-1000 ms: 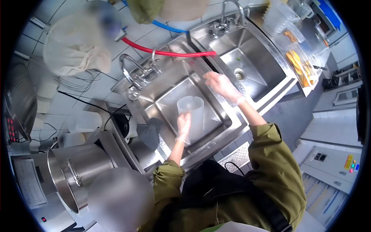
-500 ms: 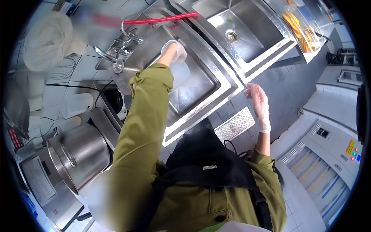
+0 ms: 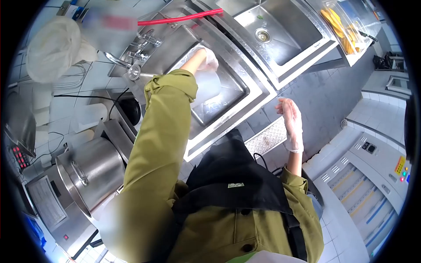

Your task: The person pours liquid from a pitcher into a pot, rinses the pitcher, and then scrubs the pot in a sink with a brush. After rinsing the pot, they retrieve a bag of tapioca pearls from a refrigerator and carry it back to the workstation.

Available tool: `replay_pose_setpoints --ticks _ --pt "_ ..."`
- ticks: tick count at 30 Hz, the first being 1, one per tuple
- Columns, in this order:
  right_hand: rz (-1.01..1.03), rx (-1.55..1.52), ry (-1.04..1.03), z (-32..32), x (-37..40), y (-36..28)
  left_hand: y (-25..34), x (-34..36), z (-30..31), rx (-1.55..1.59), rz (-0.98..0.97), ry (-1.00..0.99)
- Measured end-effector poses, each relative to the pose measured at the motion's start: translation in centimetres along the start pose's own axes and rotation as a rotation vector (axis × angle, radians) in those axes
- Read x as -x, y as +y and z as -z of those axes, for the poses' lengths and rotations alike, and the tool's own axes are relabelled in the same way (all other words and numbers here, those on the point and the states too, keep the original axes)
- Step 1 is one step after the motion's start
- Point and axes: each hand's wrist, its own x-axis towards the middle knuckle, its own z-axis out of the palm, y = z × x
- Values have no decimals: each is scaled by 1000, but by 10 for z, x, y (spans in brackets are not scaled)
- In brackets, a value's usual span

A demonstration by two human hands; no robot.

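From my station I make out smooth, glossy metal on the upper-right sink (image 3: 293, 49), translucent plastic on the container (image 3: 208, 87) at upper centre, matt cloth on the apron (image 3: 239, 168) and rough metal on the floor plate (image 3: 266, 136).

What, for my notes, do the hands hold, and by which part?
Whether or where the left hand grips the container can't be told; the right hand holds nothing.

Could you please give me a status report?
Left hand at translucent container, grip unclear. Container in sink. Right hand apparently empty. No obstruction evident.
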Motion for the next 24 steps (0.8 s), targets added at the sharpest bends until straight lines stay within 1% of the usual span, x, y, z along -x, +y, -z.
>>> replay_pose_setpoints --ticks 1,4,5,6,7,8,9,10,11,12,13,14,15,16,17,18,19,22,23,24 --pt "3 -1 -25 -4 -1 -1 -8 -1 1 -290 -134 22" --pt "46 35 -130 -22 -17 -10 -32 14 -13 262 -269 39" --pt "84 106 -175 -32 -29 -16 -38 22 -13 359 -323 48" --pt "124 175 -217 -45 -44 -25 -69 -33 -18 257 -654 292" --pt "210 250 -252 -63 -57 -46 -73 -18 -19 482 -476 443" --pt "232 312 -325 -81 -85 -48 -77 -2 -25 706 -291 590" --pt "359 263 -374 -104 -97 -76 -100 -14 -36 989 -374 606" --pt "441 245 -445 -129 -145 -57 -110 -1 -38 1042 -282 584" --pt "539 356 -470 -161 -182 -58 -116 13 -49 1266 -319 611" --pt "511 516 -449 -194 -196 -89 -130 22 -72 1377 -685 665" --pt "567 493 -423 -233 -232 -80 -135 22 -81 1446 -696 722" --pt "445 639 -422 -262 -247 -95 -139 35 -90 1397 -624 806" --pt "457 772 -420 -297 -275 -88 -143 36 -98 1495 -599 731" --pt "427 901 -461 -321 -282 -97 -144 48 -101 1475 -478 700" --pt "422 972 -453 -341 -293 -96 -133 62 -101 1598 -475 850" --pt "407 1043 -448 -364 -305 -82 -138 66 -106 1627 -474 809" --pt "448 1048 -402 -382 -322 -61 -142 70 -108 1603 -461 824" --pt "116 729 -271 -417 -343 -25 -155 90 -119 1605 -443 793" --pt "78 558 -453 -411 -348 -19 -158 94 -121 1618 -452 774" --pt "7 382 -627 -400 -341 -26 -160 96 -123 1628 -447 760"
